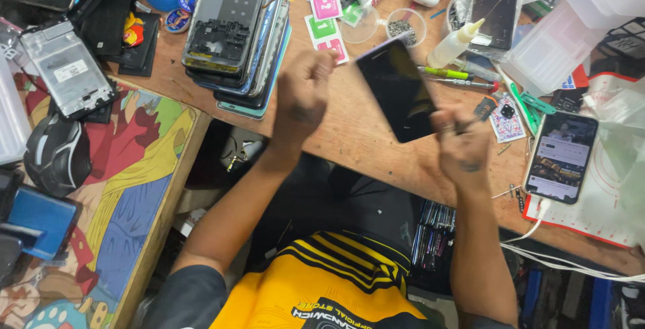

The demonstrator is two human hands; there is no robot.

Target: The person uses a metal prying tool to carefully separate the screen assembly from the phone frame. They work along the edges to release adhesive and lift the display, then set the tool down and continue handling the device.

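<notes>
The dark phone screen [398, 90] is held tilted above the wooden bench [349, 134], gripped only at its edges, so it could slip or flex and crack if the thin tool [470, 124] pinched in the right hand [463, 146] pries too hard at its lower corner (the bench below is crowded with a glue bottle [455, 43] and a stack of phone frames [238, 33], which a drop would strike). The left hand [302, 97] is raised with fingers curled shut near the screen's upper left edge, though whether it actually grips the edge I cannot tell; both forearms angle up from the lap.
</notes>
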